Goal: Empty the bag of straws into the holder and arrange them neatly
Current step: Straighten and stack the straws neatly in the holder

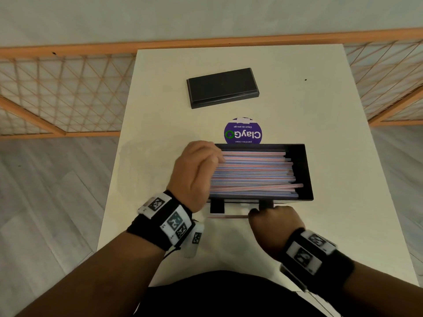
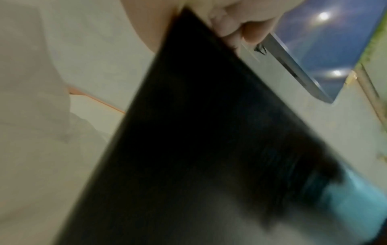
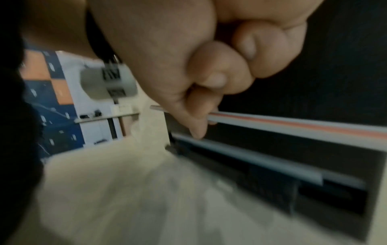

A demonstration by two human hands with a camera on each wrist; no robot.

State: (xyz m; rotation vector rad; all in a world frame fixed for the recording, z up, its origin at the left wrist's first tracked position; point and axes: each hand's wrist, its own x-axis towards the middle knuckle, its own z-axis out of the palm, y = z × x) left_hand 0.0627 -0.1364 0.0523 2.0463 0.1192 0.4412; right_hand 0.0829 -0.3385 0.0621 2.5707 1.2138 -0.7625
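Note:
The black straw holder (image 1: 306, 170) stands open in the middle of the white table, filled with red- and blue-striped straws (image 1: 254, 172) lying lengthwise; one pink straw lies slanted on top. My left hand (image 1: 199, 170) grips the holder's left end, its fingers (image 2: 240, 28) curled over the top of the black wall (image 2: 199, 116). My right hand (image 1: 254, 212) is at the holder's front, where thumb and forefinger (image 3: 201, 116) pinch a single red-striped straw (image 3: 293, 126). That straw (image 1: 229, 216) lies along the table just before the holder's front wall.
The holder's black lid (image 1: 223, 88) lies flat at the back of the table (image 1: 332, 110). A round purple sticker (image 1: 243, 131) sits behind the holder. A faint clear plastic film (image 2: 41, 99), apparently the bag, lies left of the holder. An orange lattice fence borders the floor behind.

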